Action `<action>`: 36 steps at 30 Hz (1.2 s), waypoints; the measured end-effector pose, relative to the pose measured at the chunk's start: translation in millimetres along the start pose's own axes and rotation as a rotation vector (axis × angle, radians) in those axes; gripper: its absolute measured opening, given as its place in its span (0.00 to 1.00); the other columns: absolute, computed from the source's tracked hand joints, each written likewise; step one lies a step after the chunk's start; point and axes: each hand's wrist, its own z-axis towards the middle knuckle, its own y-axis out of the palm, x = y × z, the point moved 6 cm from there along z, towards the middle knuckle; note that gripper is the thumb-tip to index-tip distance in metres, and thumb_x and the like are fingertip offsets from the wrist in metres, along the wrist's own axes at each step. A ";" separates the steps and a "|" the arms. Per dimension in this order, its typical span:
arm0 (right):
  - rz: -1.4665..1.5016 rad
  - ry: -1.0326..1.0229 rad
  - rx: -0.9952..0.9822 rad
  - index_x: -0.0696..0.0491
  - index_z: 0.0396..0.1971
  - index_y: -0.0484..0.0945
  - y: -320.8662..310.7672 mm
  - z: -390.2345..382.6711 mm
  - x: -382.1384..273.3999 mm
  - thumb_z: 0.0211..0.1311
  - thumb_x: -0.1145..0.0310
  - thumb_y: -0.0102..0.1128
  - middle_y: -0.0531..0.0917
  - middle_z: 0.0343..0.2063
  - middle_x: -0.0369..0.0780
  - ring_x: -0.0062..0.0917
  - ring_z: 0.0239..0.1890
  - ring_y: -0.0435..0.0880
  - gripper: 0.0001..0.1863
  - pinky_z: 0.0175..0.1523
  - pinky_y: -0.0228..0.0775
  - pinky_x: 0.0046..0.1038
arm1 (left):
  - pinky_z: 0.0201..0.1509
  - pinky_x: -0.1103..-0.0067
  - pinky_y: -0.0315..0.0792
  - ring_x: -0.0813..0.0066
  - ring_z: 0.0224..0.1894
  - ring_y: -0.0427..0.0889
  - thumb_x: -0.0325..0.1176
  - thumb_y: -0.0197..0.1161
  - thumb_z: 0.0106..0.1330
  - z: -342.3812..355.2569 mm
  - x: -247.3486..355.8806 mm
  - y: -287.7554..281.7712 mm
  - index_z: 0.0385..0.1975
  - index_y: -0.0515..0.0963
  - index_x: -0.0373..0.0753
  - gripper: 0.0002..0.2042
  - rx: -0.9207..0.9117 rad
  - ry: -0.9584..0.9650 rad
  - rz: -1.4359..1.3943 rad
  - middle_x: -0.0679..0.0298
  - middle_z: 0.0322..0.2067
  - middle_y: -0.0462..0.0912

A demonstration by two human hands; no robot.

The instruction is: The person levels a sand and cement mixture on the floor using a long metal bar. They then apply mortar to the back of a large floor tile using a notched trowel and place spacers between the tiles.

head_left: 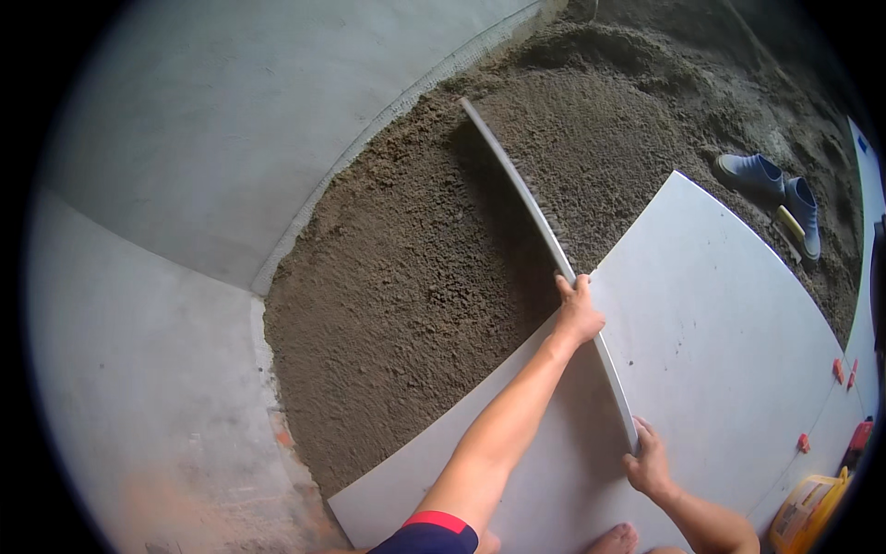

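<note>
A long pale-grey straightedge runs from over the rough mortar bed back across a large light-grey floor tile. My left hand grips it around the middle, close to where mortar and tile meet. Nearer to me, my right hand is closed on its near end, above the tile. A dark shadow lies along the bar's left side, and I cannot tell whether its far part touches the mortar.
Plastered walls border the mortar on the left and far side. Blue-grey shoes rest on the mortar at right, beside a pale-yellow piece. Red wedges sit at tile joints. A yellow bucket stands lower right; a bare foot is below.
</note>
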 end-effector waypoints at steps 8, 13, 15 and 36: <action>0.059 -0.047 -0.125 0.56 0.63 0.70 -35.2 -94.4 60.3 0.41 0.75 0.60 0.73 0.62 0.52 0.51 0.62 0.72 0.40 0.66 0.67 0.43 | 0.73 0.53 0.50 0.22 0.71 0.43 0.24 0.58 0.56 -123.6 21.9 47.4 0.64 0.58 0.32 0.33 0.207 0.126 -0.041 0.22 0.66 0.44; 0.009 0.052 -0.218 0.55 0.60 0.74 -49.0 -146.4 88.3 0.39 0.74 0.61 0.76 0.60 0.50 0.48 0.60 0.76 0.38 0.65 0.70 0.39 | 0.72 0.41 0.36 0.16 0.69 0.36 0.21 0.57 0.55 -196.6 22.8 68.4 0.61 0.60 0.28 0.30 0.151 0.036 -0.013 0.29 0.61 0.60; 0.078 0.048 -0.204 0.55 0.60 0.74 -56.4 -148.2 90.0 0.39 0.74 0.61 0.77 0.59 0.50 0.48 0.60 0.76 0.38 0.65 0.70 0.39 | 0.71 0.41 0.36 0.16 0.69 0.36 0.21 0.56 0.54 -196.4 30.0 78.6 0.60 0.62 0.29 0.29 0.148 0.031 -0.008 0.30 0.62 0.60; -0.149 0.070 0.393 0.57 0.63 0.72 -118.0 4.7 69.2 0.42 0.82 0.55 0.74 0.63 0.48 0.45 0.64 0.73 0.38 0.67 0.67 0.35 | 0.74 0.56 0.55 0.39 0.73 0.54 0.33 0.62 0.67 -201.5 33.4 121.1 0.69 0.59 0.32 0.31 -0.097 0.608 -0.071 0.40 0.69 0.59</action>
